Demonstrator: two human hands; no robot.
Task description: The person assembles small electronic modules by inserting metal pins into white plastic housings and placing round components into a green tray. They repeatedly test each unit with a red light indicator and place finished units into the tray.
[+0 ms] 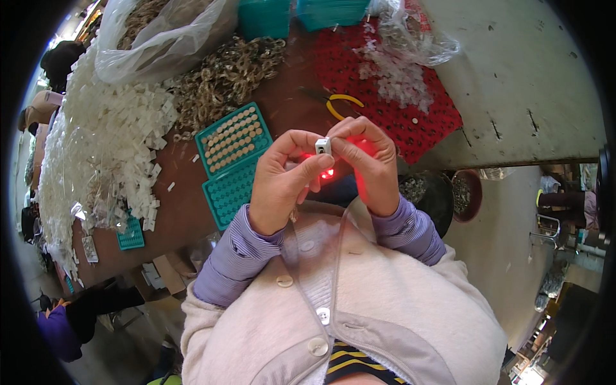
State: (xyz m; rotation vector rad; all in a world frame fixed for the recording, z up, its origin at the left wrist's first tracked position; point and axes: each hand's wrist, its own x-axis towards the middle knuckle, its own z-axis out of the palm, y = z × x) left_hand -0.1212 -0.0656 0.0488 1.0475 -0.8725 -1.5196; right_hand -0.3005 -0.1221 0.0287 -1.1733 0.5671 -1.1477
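A small white block (324, 145) with a dark opening in its face is pinched between the thumb and fingers of my left hand (277, 176). My right hand (372, 159) meets it from the right. Its thumb and forefinger are pressed together at the block's edge, and any small part between them is hidden. Red light glows on the right palm and just under the block. Left of my hands lies a teal tray of round beige pieces (232, 136) in rows. A second teal tray part (234, 188) with moulded pockets adjoins it on the near side.
Yellow-handled pliers (336, 106) lie beyond my hands, by a red patterned cloth (439, 106) bearing clear plastic bits (398, 77). Heaps of white pieces (106, 135) and metal parts (224, 80) cover the left. Teal trays (264, 19) stand at the back. A reddish bin (473, 196) sits below right.
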